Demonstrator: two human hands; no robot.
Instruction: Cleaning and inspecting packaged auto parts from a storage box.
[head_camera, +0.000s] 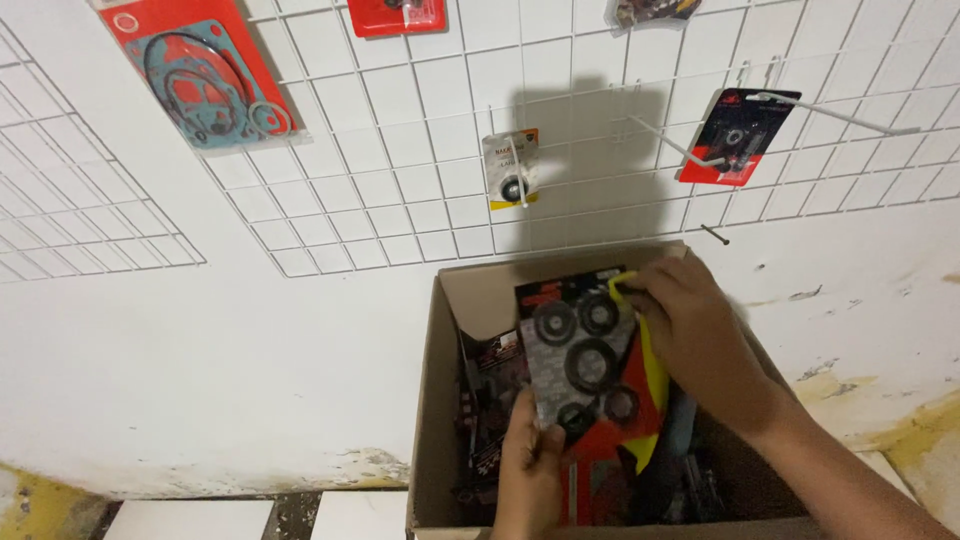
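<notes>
A flat blister pack of black rubber seal rings (580, 352) on a black, red and yellow card is held over an open cardboard box (432, 400). My left hand (530, 465) pinches the pack's lower edge. My right hand (695, 335) grips its upper right corner near a yellow tab. More packs of the same kind stand on edge inside the box beneath it.
A white wire grid panel (400, 170) hangs on the white wall with bare hooks (690, 150). On it hang a gasket card (205, 75), a small seal pack (512, 168) and a red and black pack (735, 135). White floor tiles (190, 518) lie at lower left.
</notes>
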